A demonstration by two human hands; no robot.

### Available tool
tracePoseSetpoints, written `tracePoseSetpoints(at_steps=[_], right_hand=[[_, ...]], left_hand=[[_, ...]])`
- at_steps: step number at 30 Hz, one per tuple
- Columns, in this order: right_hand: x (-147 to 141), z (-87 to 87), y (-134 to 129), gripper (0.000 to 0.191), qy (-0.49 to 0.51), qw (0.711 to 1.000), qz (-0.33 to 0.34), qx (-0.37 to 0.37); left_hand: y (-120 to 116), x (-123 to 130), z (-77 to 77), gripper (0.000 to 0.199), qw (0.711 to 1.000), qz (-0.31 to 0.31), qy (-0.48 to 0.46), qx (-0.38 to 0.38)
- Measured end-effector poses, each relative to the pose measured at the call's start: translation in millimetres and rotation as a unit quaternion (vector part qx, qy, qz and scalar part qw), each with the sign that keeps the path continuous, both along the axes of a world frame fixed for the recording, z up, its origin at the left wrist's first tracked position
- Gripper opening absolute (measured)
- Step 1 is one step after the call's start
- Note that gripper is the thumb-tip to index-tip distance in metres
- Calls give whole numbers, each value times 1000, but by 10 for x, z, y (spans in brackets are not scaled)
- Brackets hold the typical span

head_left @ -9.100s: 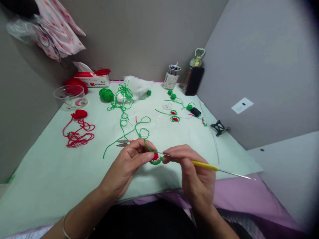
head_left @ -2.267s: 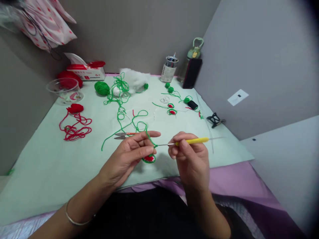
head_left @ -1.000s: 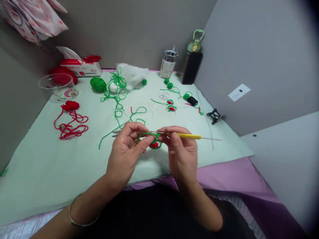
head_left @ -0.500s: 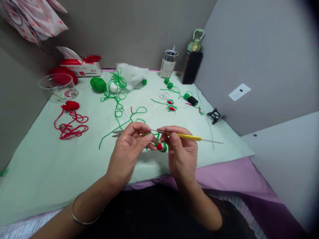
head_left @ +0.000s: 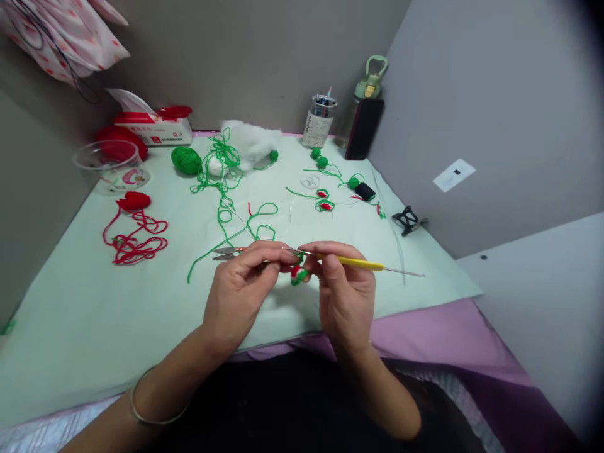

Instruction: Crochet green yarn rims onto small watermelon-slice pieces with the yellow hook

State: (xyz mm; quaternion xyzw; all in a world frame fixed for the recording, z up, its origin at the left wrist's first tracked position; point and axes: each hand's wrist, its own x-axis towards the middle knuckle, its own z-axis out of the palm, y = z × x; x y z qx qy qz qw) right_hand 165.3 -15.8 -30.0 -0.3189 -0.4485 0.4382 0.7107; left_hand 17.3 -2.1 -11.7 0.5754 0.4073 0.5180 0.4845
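My right hand (head_left: pixel 346 292) is closed around the yellow handle of a crochet hook (head_left: pixel 361 263), its thin metal tip pointing left. Beside it my left hand (head_left: pixel 248 283) pinches green yarn near that tip. A small crocheted piece (head_left: pixel 298 274) in red, white and green hangs between the fingers of both hands. Exactly where the left fingertips grip the yarn is partly hidden. Behind the left hand lie scissors (head_left: pixel 225 253), their blades showing. Loops of green yarn (head_left: pixel 262 220) spread over the table beyond my hands.
Two crocheted watermelon-like pieces (head_left: pixel 325 206) lie beyond my hands. Red yarn (head_left: pixel 136 242), a green yarn ball (head_left: pixel 186 161), white stuffing (head_left: pixel 257 141) and a plastic tub (head_left: pixel 111 167) are at left and back. A pen can (head_left: pixel 319 123), phone (head_left: pixel 365 129) and black stand (head_left: pixel 408 220) are right.
The crocheted piece has shifted slightly left and turned. My left fingers have closed in nearer the hook tip, and the green yarn loop between the hands shows less. More of the scissors is visible.
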Motion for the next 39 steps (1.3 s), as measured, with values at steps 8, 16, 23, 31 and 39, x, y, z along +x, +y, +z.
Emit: tracePoseSetpoints(at_steps=[8,16,23,31,39], right_hand=[[-28,-24,2,16,-18,1000,-1,15],[2,-20,-15,15,-27,999,-8,19],[-34,-6,-102,27,-208,961,-131,124],[-48,-60,-118,36,-274,930,-176,172],[42,-3,-25,15,-66,996,-41,49]], left_hand=[[-10,49,-14,28,997,-70,-10,-36],[-24,140,-58,25,961,-47,-210,-176],[-45,167,-70,35,958,-6,-244,-153],[-62,172,8,31,932,-55,-272,-235],[-36,67,-2,4,960,-29,-208,-184]])
